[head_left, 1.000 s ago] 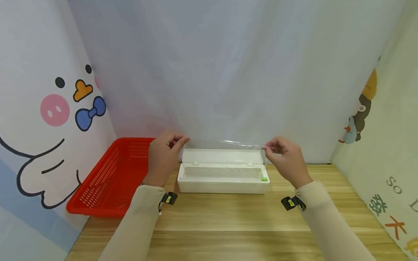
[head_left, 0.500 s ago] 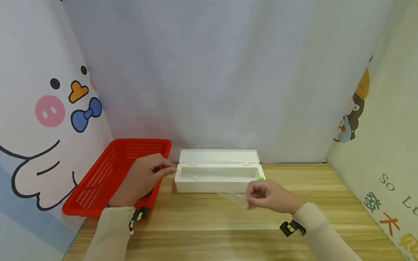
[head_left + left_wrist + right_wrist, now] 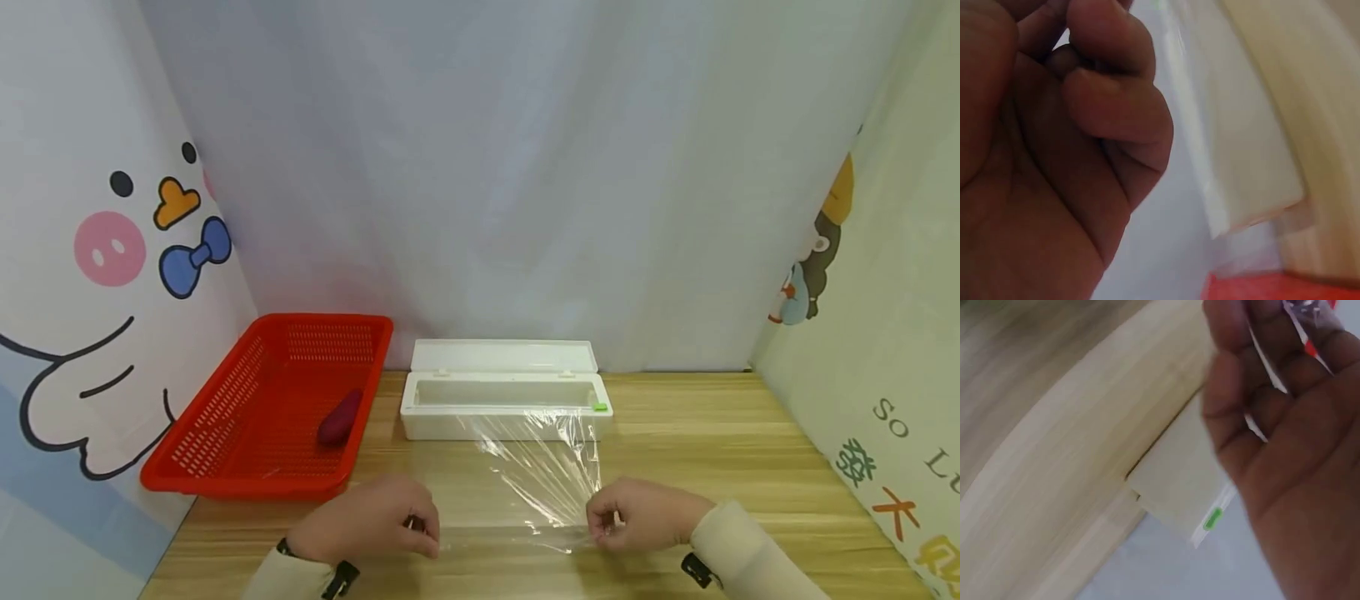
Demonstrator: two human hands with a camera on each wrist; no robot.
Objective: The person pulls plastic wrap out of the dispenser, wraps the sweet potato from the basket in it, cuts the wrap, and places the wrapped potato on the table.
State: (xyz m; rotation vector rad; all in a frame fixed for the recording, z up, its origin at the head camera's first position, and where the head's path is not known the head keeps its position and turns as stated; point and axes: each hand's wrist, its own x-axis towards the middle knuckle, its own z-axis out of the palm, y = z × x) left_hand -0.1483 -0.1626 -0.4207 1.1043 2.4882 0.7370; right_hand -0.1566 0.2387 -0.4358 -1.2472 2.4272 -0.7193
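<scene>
Left hand [image 3: 375,521] and right hand [image 3: 645,512] pinched near corners of cling film [image 3: 525,492], stretched over bench [image 3: 675,450] from white dispenser box [image 3: 450,429]. Creases fanned toward right hand; even tension, corners level and wide apart, seemed best against clinging folds.

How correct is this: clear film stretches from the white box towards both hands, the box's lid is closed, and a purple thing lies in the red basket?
Almost: the head view shows the lid open, raised at the back of the white box. The clear film and the purple thing in the red basket are as you say.
</scene>
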